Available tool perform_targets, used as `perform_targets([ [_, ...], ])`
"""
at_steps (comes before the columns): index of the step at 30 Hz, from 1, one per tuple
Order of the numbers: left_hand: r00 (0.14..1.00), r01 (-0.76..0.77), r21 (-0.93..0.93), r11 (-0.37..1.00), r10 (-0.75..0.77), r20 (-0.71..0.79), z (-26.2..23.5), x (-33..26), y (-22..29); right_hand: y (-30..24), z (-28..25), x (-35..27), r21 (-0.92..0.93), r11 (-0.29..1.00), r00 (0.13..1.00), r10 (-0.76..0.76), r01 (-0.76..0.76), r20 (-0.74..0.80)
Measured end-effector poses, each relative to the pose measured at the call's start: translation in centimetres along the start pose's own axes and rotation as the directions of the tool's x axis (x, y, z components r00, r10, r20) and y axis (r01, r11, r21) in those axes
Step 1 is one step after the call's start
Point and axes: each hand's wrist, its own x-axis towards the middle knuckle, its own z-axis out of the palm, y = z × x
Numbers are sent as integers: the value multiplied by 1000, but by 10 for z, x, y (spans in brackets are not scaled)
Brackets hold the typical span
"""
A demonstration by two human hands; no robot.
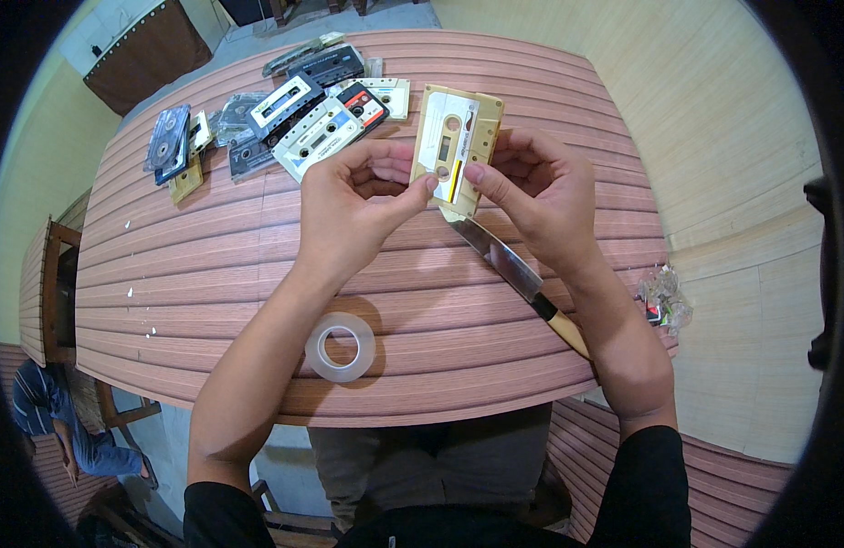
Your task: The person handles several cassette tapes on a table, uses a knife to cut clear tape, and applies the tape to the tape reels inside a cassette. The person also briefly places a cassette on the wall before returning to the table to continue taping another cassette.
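Above a big reddish-brown striped table (pixel 184 260), the bare left hand (pixel 363 201) and bare right hand (pixel 545 196) are gripping a tan plastic cassette with a white label (pixel 459 146).
A messy pile of black, white and clear plastic cassettes (pixel 317 137) is lying at the far left, some covering others, so they are hard to count. A long metal knife with a black and tan handle (pixel 500 260) is lying slanted, its tip meeting the held cassette's edge in view; I cannot tell if some is hidden. The held cassette's long side is running away from the person, its far end leaning a bit right. Its label is facing the person, so its back is hiding. A round roll of clear tape (pixel 366 345) is lying near the left arm. Both thumbs are pressing the cassette's front; other fingertips are partly hiding.
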Motion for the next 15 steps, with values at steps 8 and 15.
perform_targets([
  [8,1000,2,-49,999,-3,-31,-1,-1,-1,-1,-4,1,-45,999,1000,-4,5,24],
  [15,957,-282,32,959,284,-63,2,0,-6,1,-1,2,72,997,998,29,-24,-59],
])
